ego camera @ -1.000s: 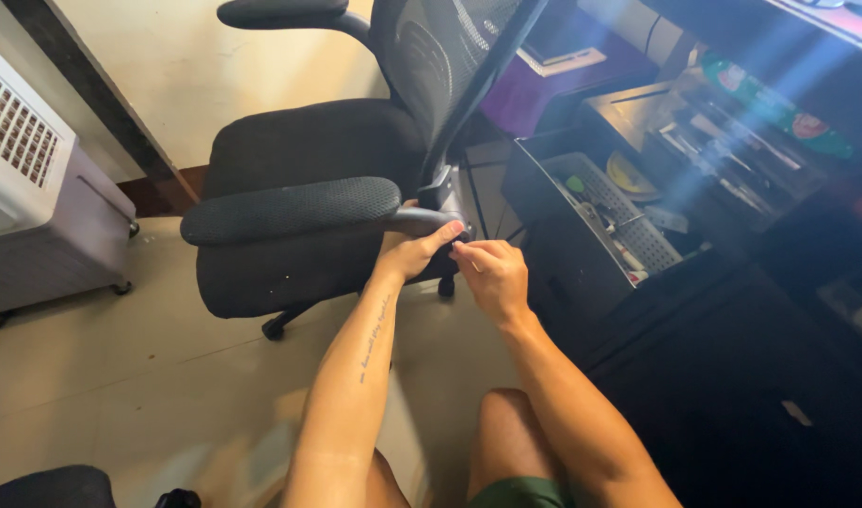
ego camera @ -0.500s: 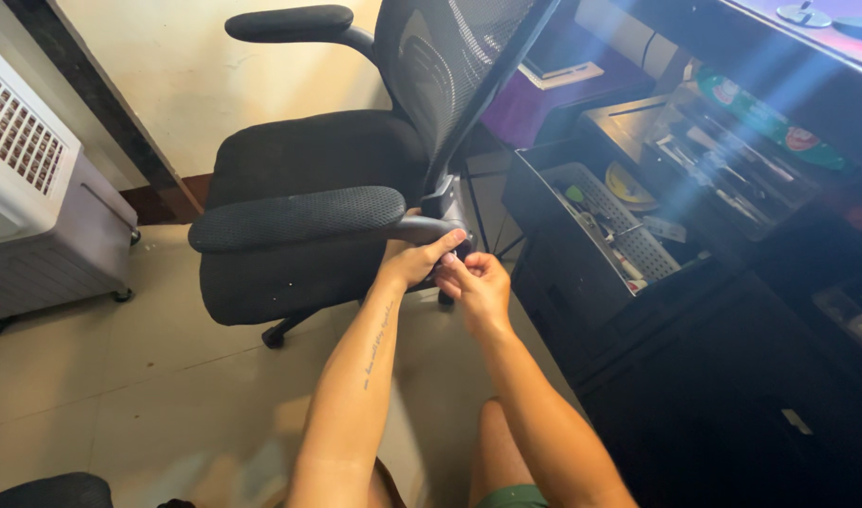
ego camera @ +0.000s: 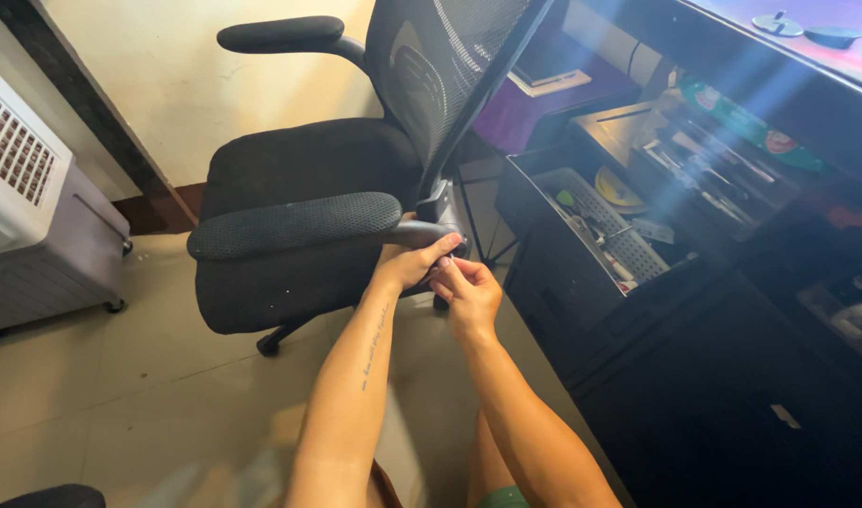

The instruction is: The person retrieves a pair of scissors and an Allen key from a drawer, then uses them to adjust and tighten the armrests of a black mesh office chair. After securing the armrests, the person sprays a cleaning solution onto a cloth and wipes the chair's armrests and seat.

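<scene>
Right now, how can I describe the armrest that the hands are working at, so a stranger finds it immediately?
Find the black office chair with the mesh back. It has two padded armrests; take the near armrest, beside the open drawer. Unlike the far armrest, both hands touch its support.

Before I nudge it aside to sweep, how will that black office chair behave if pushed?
The office chair would likely roll easily: a caster shows under the seat and the tiled floor looks smooth. It may also swivel rather than travel straight. Pushed high on the tall mesh backrest, it could tip a little. Both hands, left hand and right hand, are at its armrest bracket.
</scene>
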